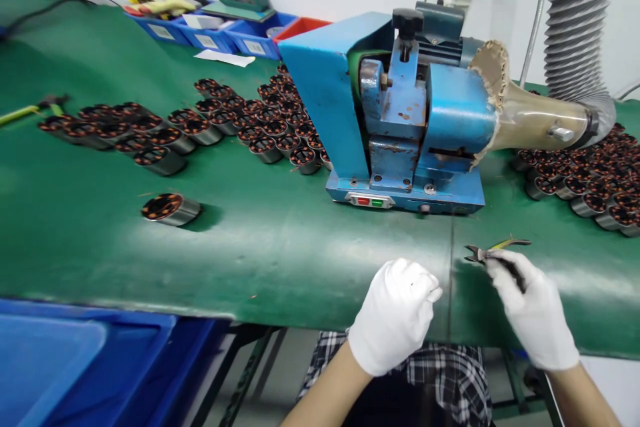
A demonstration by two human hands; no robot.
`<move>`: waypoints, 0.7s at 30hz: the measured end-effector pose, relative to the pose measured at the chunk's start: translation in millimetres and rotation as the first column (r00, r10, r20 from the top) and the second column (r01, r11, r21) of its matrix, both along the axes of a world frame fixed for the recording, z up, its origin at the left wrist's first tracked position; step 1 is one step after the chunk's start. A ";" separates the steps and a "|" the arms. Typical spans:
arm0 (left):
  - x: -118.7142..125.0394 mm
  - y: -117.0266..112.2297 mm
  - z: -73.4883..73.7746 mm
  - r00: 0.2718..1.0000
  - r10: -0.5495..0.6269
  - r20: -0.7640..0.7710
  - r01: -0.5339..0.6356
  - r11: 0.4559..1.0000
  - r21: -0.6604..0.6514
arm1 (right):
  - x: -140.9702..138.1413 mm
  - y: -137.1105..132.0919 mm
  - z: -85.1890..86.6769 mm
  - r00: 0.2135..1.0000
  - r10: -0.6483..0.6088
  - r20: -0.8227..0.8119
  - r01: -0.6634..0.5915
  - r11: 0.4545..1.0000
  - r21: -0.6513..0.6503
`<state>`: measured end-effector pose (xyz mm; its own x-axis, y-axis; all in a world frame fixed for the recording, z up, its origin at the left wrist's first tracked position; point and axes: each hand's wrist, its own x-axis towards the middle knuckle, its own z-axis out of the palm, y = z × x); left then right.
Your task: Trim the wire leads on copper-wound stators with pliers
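Pliers (493,251) lie at lower right of the frame, long axis pointing left, pinched under the right hand's (533,310) fingers. Left hand (395,313), curled shut on nothing visible, rests just left, slightly farther from them.

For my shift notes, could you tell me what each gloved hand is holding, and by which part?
The right hand holds small pliers by the handles, jaws pointing left over the green table. The left hand is curled shut, with nothing visible in it.

Gloved right hand (533,310) holds pliers (493,252); left hand (395,313) fisted.
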<state>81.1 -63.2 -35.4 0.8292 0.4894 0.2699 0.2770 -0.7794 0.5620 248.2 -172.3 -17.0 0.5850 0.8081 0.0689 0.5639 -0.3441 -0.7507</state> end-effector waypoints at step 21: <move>-18.2 14.8 6.4 0.995 0.096 0.026 -0.089 0.973 -0.213 | -32.6 21.6 -22.3 0.846 0.393 0.359 -0.466 0.873 0.142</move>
